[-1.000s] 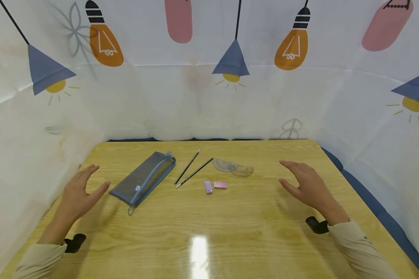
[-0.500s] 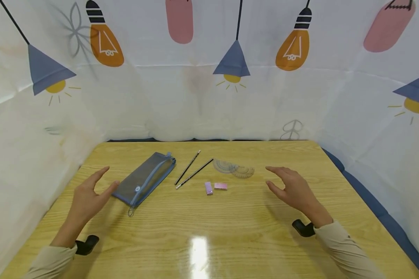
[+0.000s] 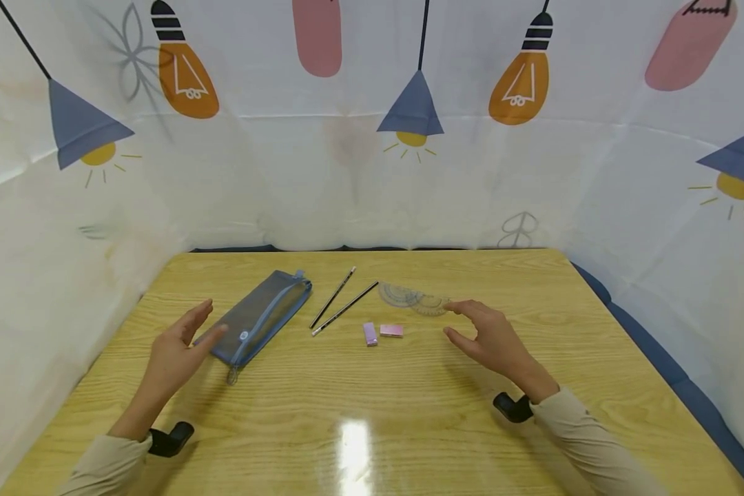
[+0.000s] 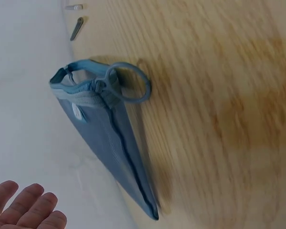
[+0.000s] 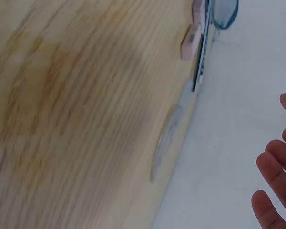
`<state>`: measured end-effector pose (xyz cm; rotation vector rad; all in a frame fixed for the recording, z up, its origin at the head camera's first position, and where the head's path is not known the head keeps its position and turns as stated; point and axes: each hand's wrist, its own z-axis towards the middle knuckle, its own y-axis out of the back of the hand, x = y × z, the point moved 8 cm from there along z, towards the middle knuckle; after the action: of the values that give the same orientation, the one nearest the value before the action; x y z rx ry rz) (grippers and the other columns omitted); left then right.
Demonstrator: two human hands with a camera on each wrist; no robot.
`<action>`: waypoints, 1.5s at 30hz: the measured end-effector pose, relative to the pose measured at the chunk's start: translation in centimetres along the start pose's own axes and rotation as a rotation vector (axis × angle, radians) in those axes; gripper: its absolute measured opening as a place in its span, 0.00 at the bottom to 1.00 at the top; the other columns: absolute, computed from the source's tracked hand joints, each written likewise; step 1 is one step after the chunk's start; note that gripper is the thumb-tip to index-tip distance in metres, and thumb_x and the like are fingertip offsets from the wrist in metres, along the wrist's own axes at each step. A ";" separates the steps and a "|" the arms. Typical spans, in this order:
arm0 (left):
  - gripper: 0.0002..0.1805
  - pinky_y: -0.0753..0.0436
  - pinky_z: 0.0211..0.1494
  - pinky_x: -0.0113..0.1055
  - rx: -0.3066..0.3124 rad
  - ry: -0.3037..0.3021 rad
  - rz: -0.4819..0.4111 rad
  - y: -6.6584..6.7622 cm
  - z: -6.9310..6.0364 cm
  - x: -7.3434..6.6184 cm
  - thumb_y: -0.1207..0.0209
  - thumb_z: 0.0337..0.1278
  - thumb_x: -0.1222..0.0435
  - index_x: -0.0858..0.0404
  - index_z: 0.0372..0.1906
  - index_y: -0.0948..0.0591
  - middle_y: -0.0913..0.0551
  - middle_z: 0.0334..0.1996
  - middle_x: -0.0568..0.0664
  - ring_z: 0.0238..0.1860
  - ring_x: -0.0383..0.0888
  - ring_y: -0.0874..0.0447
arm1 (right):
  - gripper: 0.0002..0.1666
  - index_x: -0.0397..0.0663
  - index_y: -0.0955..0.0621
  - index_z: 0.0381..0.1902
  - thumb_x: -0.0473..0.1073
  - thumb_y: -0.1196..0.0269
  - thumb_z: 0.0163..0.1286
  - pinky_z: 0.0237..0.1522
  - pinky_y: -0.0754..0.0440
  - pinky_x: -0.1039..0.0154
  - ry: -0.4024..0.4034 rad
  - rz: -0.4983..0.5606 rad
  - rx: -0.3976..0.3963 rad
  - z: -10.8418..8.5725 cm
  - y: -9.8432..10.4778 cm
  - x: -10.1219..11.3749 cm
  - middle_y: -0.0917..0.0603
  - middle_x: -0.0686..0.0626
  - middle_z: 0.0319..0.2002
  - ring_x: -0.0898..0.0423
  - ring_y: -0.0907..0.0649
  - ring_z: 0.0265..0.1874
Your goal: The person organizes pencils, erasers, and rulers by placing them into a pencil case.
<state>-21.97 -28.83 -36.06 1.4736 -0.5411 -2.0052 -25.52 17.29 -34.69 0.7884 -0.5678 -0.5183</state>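
Observation:
A grey-blue mesh pencil case (image 3: 254,313) lies at the left of the table, its zipper partly undone and a ring (image 4: 128,82) on the zip end. My left hand (image 3: 176,355) hovers at its near left corner, fingers spread and holding nothing. Two pencils (image 3: 345,308) lie beside the case. Nearer me are a purple eraser (image 3: 370,334) and a pink eraser (image 3: 391,331). Two clear protractors (image 3: 399,295) overlap to the right of the pencils. Just right of them my right hand (image 3: 492,341) hangs above the table, fingers relaxed, with nothing in its grasp.
The wooden table (image 3: 372,386) has a bright light reflection near its front. A white curtain (image 3: 347,179) printed with lamps and bulbs surrounds the back and sides. Dark blue fabric (image 3: 651,351) shows along the right edge.
Both hands have moved inward, the left one rightward to the pencil case and the right one leftward to the protractors. The objects on the table have stayed put.

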 end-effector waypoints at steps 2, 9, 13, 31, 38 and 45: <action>0.35 0.33 0.45 0.11 0.019 0.020 0.006 -0.3 0.0 0.1 0.40 0.66 0.58 0.67 0.72 0.37 0.33 0.65 0.67 0.63 0.64 0.35 | 0.24 0.39 0.20 0.53 0.38 0.28 0.59 0.42 0.18 0.49 0.006 0.005 0.001 0.2 -0.3 0.3 0.17 0.44 0.47 0.46 0.17 0.46; 0.37 0.32 0.58 0.59 0.080 0.091 -0.023 -1.2 0.0 0.5 0.41 0.67 0.54 0.66 0.73 0.40 0.37 0.68 0.68 0.66 0.67 0.40 | 0.20 0.39 0.19 0.49 0.38 0.29 0.60 0.39 0.18 0.51 -0.002 0.013 0.025 0.7 -1.3 0.7 0.17 0.45 0.44 0.48 0.17 0.41; 0.39 0.36 0.60 0.64 0.109 0.136 -0.068 -1.8 0.0 0.6 0.41 0.66 0.53 0.66 0.74 0.41 0.41 0.70 0.68 0.68 0.69 0.44 | 0.19 0.39 0.19 0.48 0.39 0.30 0.61 0.40 0.19 0.51 -0.018 0.022 0.052 1.0 -1.9 0.8 0.18 0.46 0.44 0.49 0.18 0.42; 0.41 0.39 0.61 0.67 0.167 0.202 -0.099 -3.6 -0.4 1.3 0.43 0.66 0.48 0.66 0.74 0.43 0.46 0.71 0.70 0.69 0.70 0.49 | 0.18 0.40 0.19 0.48 0.40 0.30 0.61 0.43 0.20 0.52 -0.013 0.011 0.120 1.9 -4.6 1.2 0.17 0.47 0.44 0.50 0.18 0.42; 0.41 0.40 0.62 0.66 0.154 0.197 -0.103 -3.9 -0.4 1.5 0.43 0.66 0.49 0.67 0.74 0.42 0.46 0.71 0.69 0.70 0.69 0.50 | 0.18 0.40 0.19 0.47 0.40 0.30 0.61 0.41 0.20 0.53 -0.051 0.036 0.136 2.0 -5.3 1.0 0.17 0.48 0.43 0.51 0.19 0.41; 0.41 0.40 0.63 0.65 0.140 0.204 -0.104 -4.1 -0.3 1.8 0.42 0.66 0.49 0.67 0.74 0.42 0.46 0.72 0.68 0.70 0.68 0.49 | 0.17 0.38 0.19 0.47 0.38 0.29 0.61 0.41 0.21 0.53 -0.093 0.080 0.146 2.2 -6.3 0.7 0.17 0.47 0.43 0.51 0.19 0.40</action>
<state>-22.96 -26.98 -40.06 1.8005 -0.5375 -1.8971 -27.81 12.00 -38.07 0.8798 -0.7261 -0.4448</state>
